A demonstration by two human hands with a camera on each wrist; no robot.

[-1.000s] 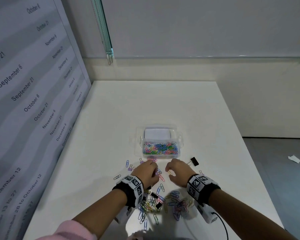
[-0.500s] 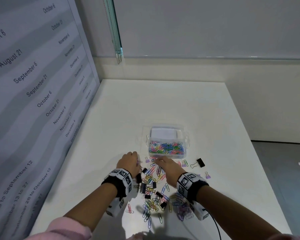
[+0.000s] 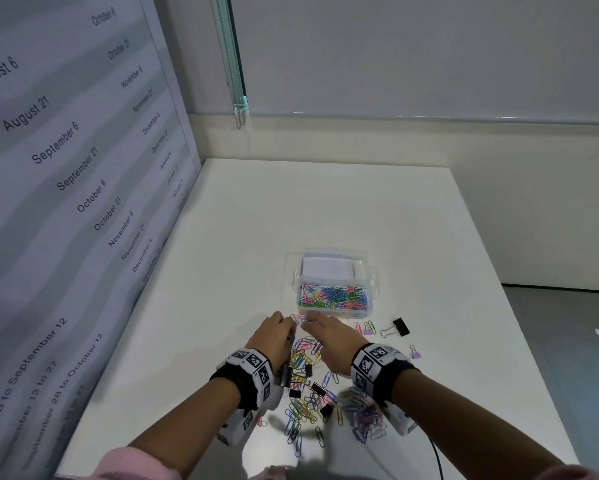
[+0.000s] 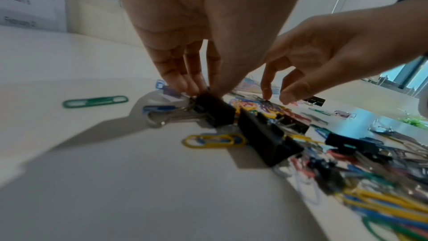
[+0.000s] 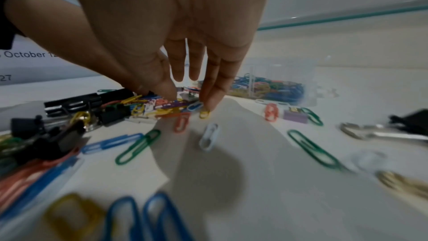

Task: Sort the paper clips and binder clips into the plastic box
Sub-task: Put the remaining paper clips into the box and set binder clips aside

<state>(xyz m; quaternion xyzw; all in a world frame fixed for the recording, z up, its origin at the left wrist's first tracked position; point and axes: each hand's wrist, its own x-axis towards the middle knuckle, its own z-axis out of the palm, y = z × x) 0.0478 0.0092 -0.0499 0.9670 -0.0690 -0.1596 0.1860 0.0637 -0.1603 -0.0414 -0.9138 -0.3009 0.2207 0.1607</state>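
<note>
A clear plastic box [image 3: 373, 293] stands on the white table; its near compartment is full of coloured paper clips [image 3: 332, 297] and its far one looks bare. Loose paper clips and black binder clips [image 3: 305, 407] lie scattered between my wrists. My left hand [image 3: 290, 325] points down, fingers and thumb [image 4: 201, 89] pinching at the top of a black binder clip [image 4: 215, 111]. My right hand [image 3: 306, 323] is just beside it, thumb and fingertips [image 5: 187, 98] pinching coloured paper clips [image 5: 162, 105] at the heap's far edge.
A large black binder clip [image 3: 400, 328] and small purple ones [image 3: 415, 355] lie right of my hands. The printed date panel [image 3: 66, 202] walls the table's left side. The table's right edge [image 3: 519, 341] drops to the floor. A cable [image 3: 436, 459] runs under my right forearm.
My left hand swung out to the left, then came back in beside the right hand. Both hands now sit closer to the box's front wall.
</note>
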